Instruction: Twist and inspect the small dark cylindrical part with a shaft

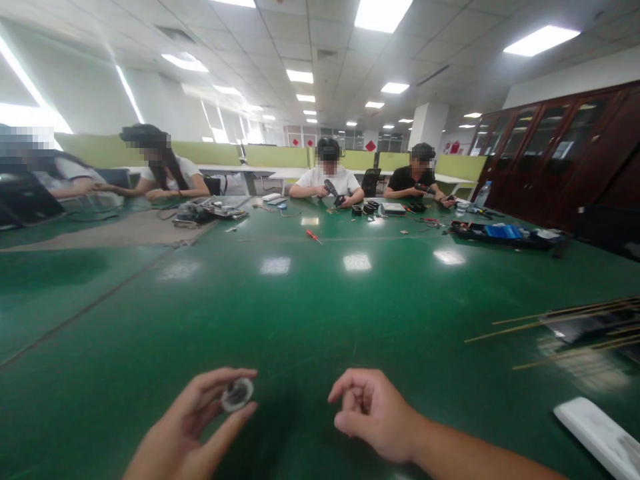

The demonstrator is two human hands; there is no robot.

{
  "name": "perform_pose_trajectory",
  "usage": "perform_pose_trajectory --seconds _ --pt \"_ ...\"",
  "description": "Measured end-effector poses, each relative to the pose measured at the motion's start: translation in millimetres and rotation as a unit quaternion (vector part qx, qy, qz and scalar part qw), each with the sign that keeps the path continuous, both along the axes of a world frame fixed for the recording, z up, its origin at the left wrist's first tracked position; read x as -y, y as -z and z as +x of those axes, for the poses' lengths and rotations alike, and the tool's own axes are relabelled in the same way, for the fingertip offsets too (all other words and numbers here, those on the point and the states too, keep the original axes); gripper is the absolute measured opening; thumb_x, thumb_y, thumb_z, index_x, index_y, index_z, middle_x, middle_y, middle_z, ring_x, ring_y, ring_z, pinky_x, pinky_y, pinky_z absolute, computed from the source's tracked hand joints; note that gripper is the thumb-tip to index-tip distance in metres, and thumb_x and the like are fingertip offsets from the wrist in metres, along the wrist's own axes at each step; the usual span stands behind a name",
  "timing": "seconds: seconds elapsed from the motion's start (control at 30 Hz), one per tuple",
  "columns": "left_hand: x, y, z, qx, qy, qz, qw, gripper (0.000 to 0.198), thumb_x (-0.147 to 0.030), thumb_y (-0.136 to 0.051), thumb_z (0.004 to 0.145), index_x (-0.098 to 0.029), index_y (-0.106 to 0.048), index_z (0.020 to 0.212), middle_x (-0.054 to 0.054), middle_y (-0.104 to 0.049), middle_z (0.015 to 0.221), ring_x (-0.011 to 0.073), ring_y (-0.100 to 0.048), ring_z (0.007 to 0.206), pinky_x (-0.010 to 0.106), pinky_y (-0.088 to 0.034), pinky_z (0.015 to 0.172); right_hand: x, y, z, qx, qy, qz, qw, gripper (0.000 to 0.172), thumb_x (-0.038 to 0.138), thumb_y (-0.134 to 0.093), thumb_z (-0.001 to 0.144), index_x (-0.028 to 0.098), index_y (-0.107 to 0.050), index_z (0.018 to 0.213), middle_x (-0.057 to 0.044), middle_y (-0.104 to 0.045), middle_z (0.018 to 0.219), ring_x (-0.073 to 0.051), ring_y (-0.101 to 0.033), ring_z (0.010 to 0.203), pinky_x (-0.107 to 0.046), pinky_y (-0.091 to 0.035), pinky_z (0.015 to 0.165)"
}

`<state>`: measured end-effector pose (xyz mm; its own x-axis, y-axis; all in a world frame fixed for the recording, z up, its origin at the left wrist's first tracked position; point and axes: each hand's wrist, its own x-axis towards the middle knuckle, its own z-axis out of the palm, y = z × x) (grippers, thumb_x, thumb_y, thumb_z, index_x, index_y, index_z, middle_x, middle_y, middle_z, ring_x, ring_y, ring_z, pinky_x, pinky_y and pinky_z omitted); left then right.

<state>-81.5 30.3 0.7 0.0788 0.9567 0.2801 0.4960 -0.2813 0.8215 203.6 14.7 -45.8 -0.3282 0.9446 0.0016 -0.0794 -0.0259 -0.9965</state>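
Observation:
Close to me at lower left, my left hand (200, 427) grips a small round piece (237, 395) between thumb and fingers. The piece has a whitish rim and a dark, mottled middle; its exact kind I cannot make out. To the right, my right hand (375, 413) hovers over the green tabletop (310, 313). Its fingers are loosely bent, with the index finger and thumb apart and nothing visible between them. The two hands do not touch.
A white power strip (597, 433) and several thin sticks (550, 323) lie on the right. Farther off are a red screwdriver (314, 236), a black tray with blue items (505, 233) and a pile of parts (210, 210). Several people sit across the table, two holding power tools.

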Motion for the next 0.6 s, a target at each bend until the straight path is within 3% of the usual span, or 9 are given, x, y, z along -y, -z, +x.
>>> perform_pose_trajectory --seconds 0.1,0.2,0.33,0.47,0.6 --pt "-15 0.7 58 -0.036 0.138 -0.026 0.989 0.029 -0.042 -0.072 0.085 -0.025 -0.066 0.108 0.004 -0.074 0.104 0.0227 -0.072 0.096 0.032 -0.060 0.088 0 -2.5 -1 0.045 0.066 0.054 0.995 0.039 0.009 -0.068 0.074 0.019 -0.061 0.111 0.006 -0.057 0.070 -0.006 -0.041 0.052 -0.021 -0.032 0.052" --pt "-26 6.1 91 -0.072 0.212 0.047 0.973 0.024 -0.034 -0.066 0.090 -0.028 -0.067 0.114 0.003 -0.072 0.104 0.0205 -0.069 0.096 0.031 -0.057 0.087 -1 -1.8 -1 0.056 0.096 0.081 0.990 0.052 0.003 -0.062 0.072 0.023 -0.053 0.119 0.004 -0.060 0.089 -0.006 -0.043 0.054 -0.021 -0.034 0.053" --pt "-33 21.8 89 -0.090 0.253 0.102 0.958 0.029 -0.030 -0.062 0.093 -0.031 -0.064 0.121 0.003 -0.071 0.107 0.0195 -0.067 0.097 0.030 -0.055 0.086 -3 1.9 0 0.060 0.119 0.063 0.989 0.058 0.004 -0.061 0.072 0.026 -0.047 0.125 0.003 -0.057 0.099 -0.006 -0.043 0.055 -0.021 -0.034 0.054" --pt "-30 28.0 81 -0.095 0.212 0.073 0.970 0.043 -0.026 -0.071 0.085 -0.030 -0.059 0.126 0.003 -0.071 0.115 0.0203 -0.068 0.103 0.031 -0.054 0.092 -3 0.8 0 0.055 0.107 0.060 0.991 0.052 0.002 -0.058 0.071 0.025 -0.050 0.117 0.003 -0.056 0.100 -0.006 -0.042 0.057 -0.021 -0.034 0.055" --pt "-26 22.6 86 -0.091 0.215 0.040 0.971 0.025 -0.023 -0.071 0.083 -0.026 -0.066 0.108 0.001 -0.072 0.103 0.0198 -0.069 0.095 0.029 -0.053 0.085 -2 -7.1 0 0.074 0.102 0.060 0.990 0.037 0.005 -0.060 0.073 0.022 -0.056 0.105 0.002 -0.058 0.097 -0.007 -0.042 0.059 -0.021 -0.034 0.056"
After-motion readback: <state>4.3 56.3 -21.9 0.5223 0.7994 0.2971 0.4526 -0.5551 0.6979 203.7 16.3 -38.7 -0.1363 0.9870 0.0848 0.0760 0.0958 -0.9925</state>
